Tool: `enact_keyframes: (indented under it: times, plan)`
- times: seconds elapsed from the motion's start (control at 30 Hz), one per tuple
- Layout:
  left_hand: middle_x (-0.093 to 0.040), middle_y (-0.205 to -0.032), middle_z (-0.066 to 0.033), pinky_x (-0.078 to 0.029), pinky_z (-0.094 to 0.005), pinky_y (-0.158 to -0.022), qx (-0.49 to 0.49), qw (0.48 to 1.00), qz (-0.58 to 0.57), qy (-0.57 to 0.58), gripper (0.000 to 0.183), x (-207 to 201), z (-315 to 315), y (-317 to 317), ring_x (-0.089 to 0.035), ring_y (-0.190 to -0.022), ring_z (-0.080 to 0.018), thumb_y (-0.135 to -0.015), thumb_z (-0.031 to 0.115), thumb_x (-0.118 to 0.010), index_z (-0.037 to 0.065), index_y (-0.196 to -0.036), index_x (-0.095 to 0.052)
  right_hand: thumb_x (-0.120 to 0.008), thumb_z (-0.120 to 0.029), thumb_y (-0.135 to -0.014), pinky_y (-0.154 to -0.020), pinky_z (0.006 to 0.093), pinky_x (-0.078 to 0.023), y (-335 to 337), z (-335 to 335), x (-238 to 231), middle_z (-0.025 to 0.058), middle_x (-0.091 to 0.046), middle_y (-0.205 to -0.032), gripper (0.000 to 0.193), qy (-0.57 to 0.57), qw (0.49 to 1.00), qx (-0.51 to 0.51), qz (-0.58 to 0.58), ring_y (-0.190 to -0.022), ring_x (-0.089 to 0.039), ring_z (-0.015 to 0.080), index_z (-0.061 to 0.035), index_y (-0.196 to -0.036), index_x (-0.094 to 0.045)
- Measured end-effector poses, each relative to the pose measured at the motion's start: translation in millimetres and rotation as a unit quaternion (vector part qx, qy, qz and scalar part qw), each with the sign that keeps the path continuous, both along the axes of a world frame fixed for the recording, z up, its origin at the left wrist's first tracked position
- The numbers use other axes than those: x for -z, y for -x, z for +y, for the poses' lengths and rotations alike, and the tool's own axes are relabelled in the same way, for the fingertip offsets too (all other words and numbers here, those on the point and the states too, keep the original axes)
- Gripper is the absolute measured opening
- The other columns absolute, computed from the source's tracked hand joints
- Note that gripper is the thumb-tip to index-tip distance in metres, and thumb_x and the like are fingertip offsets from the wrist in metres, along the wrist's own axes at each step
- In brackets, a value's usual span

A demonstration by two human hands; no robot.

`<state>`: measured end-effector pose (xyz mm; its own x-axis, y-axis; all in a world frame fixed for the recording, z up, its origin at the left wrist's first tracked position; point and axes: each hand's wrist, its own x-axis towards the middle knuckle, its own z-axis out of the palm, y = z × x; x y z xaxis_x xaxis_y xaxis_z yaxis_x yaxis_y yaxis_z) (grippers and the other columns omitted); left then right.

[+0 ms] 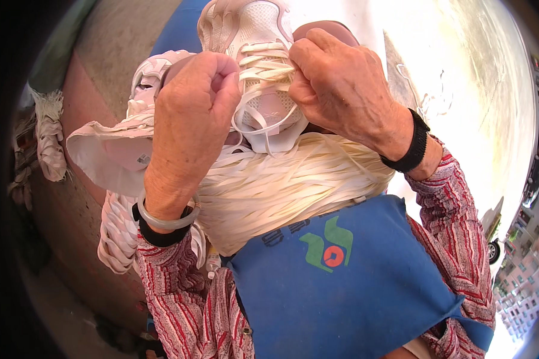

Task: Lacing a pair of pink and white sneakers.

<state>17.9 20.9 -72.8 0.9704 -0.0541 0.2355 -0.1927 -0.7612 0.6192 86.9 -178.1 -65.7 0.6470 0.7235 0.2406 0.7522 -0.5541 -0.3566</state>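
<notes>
A pale pink and white sneaker (pixel 259 24) lies in front of me, its toe pointing away. Cream shoelace (pixel 268 70) crosses its tongue in several rows, and loose loops hang over the heel opening. My left hand (pixel 199 102) is closed at the sneaker's left side, its thumb and fingers pinched on the lace. On the other side my right hand (pixel 341 84) is closed too, pinching the lace near the right eyelets. Curled fingers hide the exact grip of both hands. Below the sneaker, a thick bundle of cream laces (pixel 299 179) lies across my lap.
More pale pink sneakers (pixel 123 140) are piled on the left, close to my left forearm. A blue apron (pixel 341 281) covers my lap. Bunched white laces (pixel 51 134) hang at the far left. Loose lace strands (pixel 431 102) lie on the bright surface at right.
</notes>
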Motion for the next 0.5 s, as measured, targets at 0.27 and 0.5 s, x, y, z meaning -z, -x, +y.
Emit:
enact_keyframes:
  times: [0.27, 0.5]
  plan:
    - [-0.068, -0.086, -0.0112, -0.054, -0.0331, -0.065, -0.1, 0.934, 0.242, 0.244, 0.012, -2.9, -0.2, 19.9, -0.068, -0.073, -0.0185, -0.094, 0.007, -0.061, -0.003, -0.101, -0.063, -0.065, -0.013, -0.081, -0.062, 0.0391, -0.052, -18.0, -14.0, 8.4, 0.0163, -0.063, -0.076, 0.018, -0.112, 0.988, -0.011, 0.106, -0.066, -0.064, 0.0328, 0.0041, -0.085, -0.065]
    - [-0.066, -0.085, -0.015, -0.053, -0.0352, -0.065, -0.027, 0.983, 0.114, 0.141, 0.009, 10.3, 0.6, 10.7, -0.066, -0.07, -0.0255, -0.09, 0.003, -0.061, -0.003, -0.096, -0.063, -0.065, -0.011, -0.088, -0.059, 0.0307, -0.052, 0.3, -20.3, 11.2, 0.0135, -0.065, -0.084, 0.014, -0.062, 0.986, 0.009, 0.155, -0.066, -0.065, 0.0198, 0.0025, -0.089, -0.066]
